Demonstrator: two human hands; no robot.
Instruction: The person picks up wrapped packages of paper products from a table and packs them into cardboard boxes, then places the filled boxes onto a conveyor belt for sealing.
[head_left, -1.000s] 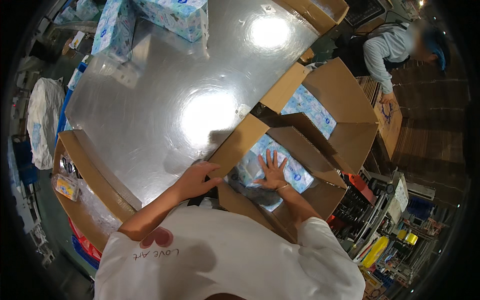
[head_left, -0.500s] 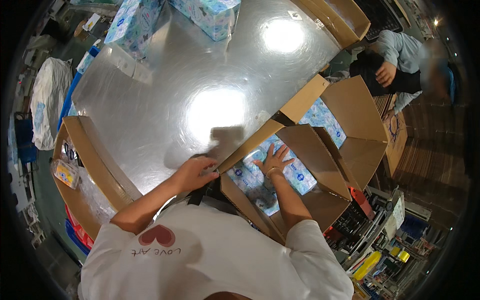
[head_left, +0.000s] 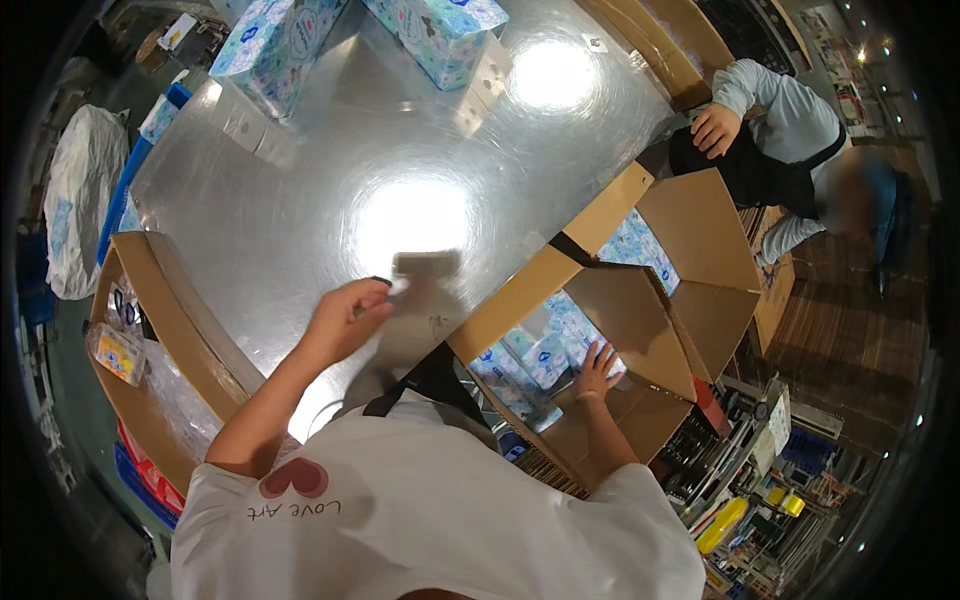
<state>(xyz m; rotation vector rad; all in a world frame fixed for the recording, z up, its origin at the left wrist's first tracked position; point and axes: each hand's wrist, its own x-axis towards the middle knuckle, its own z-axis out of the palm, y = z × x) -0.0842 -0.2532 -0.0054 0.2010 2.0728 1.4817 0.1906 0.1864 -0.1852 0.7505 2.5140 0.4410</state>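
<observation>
Blue-patterned packs (head_left: pixel 440 45) cut off by top edge. R hand (head_left: pixel 597 376) hides part of pack (head_left: pixel 573 326) in near ctn (head_left: pixel 628 320). Dark bit (head_left: pixel 381 281) on L hand (head_left: pixel 345 322) too small to ID. Co-worker's head (head_left: pixel 862 200) blurred.

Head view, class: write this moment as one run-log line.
left hand: over metal table | right hand: inside open carton, at blue-patterned packs | co-worker: picture's right side

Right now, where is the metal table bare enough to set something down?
The metal table is bare across its middle, bordered by blue patterned packs at the far side, the left carton, and the left hand at the near side. It's crowded along the right edge: two open cartons there hold similar packs, and the right hand is inside the nearer one.
</observation>
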